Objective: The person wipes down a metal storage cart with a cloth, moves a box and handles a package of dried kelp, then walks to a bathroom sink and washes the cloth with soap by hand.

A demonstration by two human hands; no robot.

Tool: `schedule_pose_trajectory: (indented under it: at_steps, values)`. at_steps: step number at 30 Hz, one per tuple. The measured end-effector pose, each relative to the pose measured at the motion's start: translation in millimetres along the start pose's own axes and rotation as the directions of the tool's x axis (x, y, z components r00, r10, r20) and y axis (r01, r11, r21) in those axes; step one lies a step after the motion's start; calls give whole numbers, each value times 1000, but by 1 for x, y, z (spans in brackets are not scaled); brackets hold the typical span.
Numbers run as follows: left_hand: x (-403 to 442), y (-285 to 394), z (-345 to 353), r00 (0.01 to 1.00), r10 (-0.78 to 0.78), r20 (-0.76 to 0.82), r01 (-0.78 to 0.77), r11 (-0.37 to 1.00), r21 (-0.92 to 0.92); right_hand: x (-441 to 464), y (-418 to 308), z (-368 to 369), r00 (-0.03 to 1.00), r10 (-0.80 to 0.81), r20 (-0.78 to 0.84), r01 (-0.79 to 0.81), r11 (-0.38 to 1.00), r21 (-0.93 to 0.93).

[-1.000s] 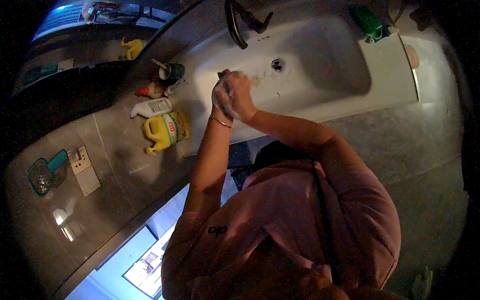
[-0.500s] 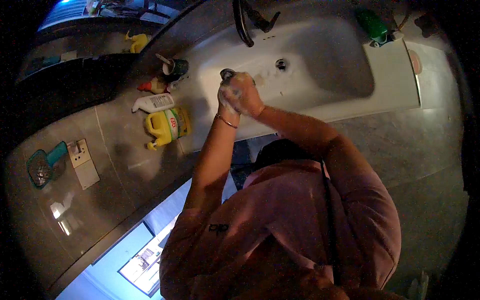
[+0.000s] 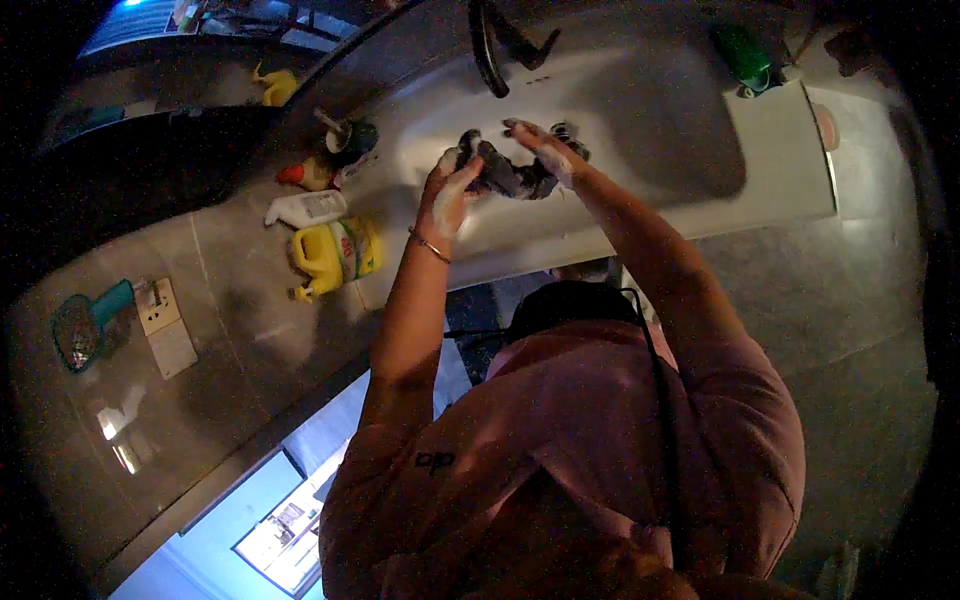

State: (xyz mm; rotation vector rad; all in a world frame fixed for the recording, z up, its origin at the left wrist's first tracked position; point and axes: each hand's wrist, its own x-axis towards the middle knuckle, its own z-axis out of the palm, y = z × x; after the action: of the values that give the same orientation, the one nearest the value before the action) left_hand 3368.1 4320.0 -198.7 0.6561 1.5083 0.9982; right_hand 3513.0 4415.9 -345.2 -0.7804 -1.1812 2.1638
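A dark, wet cloth-like item with suds on it stretches between my two hands, over the white sink basin. My left hand, soapy and with a bracelet at the wrist, has its thumb and fingers around the item's left end. Over at the item's right side, my right hand is foamy, its fingers stretched out to the left and apart. Its palm side is hidden. The drain lies just behind the right hand, partly covered.
A dark faucet arches over the basin. Left of the sink are a cup, a red-capped bottle, a white bottle and a yellow jug. A green bottle stands at the back right.
The hands were clasped together, rubbing; now they are apart, with the right hand moved rightward and its fingers opened. The dark item between them has come into clearer view, spread out.
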Motion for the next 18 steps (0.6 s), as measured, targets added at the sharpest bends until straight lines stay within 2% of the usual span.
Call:
schedule_pose_trajectory:
  at_steps: [2, 3, 4, 5, 6, 8, 9, 10, 11, 12, 13, 14, 15, 16, 17, 18]
  values:
    - [-1, 5, 5, 999, -35, 21, 35, 999, 0, -24, -45, 29, 954, 33, 299, -127, 945, 300]
    - [1, 8, 7, 1000, -13, 28, 13, 999, -31, -27, -56, 30, 954, 33, 299, -128, 945, 302]
    - [2, 11, 8, 999, 12, 35, -10, 998, -59, -28, -65, 30, 935, 91, 342, -130, 987, 92]
    - [0, 15, 5, 999, 18, -33, -16, 999, 45, -29, -69, 30, 916, 155, 370, -118, 986, -122]
    - [5, 10, -5, 999, 19, -33, -18, 999, 48, -27, -68, 29, 916, 153, 370, -116, 986, -121]
    - [20, -12, -34, 983, 63, -170, -73, 996, -48, -19, -63, 25, 995, -4, 99, 25, 977, -211]
    - [20, -18, -36, 963, 5, -269, -59, 980, -191, -14, -59, 25, 997, -39, 73, 55, 973, -225]
    - [15, -13, -23, 963, 6, -270, -59, 980, -189, -8, -43, 29, 996, -40, 75, 56, 973, -223]
    - [10, -10, -8, 927, -246, -283, 129, 918, -375, -2, -26, 38, 921, -389, -3, 339, 805, -488]
    - [4, -6, 1, 840, -484, -246, 290, 783, -550, 4, -16, 46, 720, -693, 25, 496, 489, -718]
    - [1, -12, -2, 908, -352, 226, 415, 688, -596, -22, -39, 67, 756, -654, -7, 438, 514, -738]
    - [6, -20, -2, 909, -351, 226, 414, 687, -597, -31, -35, 79, 838, -544, 34, 339, 471, -815]
    - [14, -29, 0, 976, -128, 174, 208, 773, -599, -43, -35, 94, 818, -574, 47, 373, 467, -802]
    - [18, -35, 1, 986, 106, 125, -12, 806, -591, -53, -32, 104, 797, -601, 59, 406, 461, -789]
    - [16, -42, 0, 995, 82, 60, -31, 808, -588, -60, -29, 107, 799, -598, 64, 406, 457, -792]
    - [20, -53, -3, 995, 82, 55, -33, 804, -593, -66, -25, 109, 762, -618, 194, 528, 418, -740]
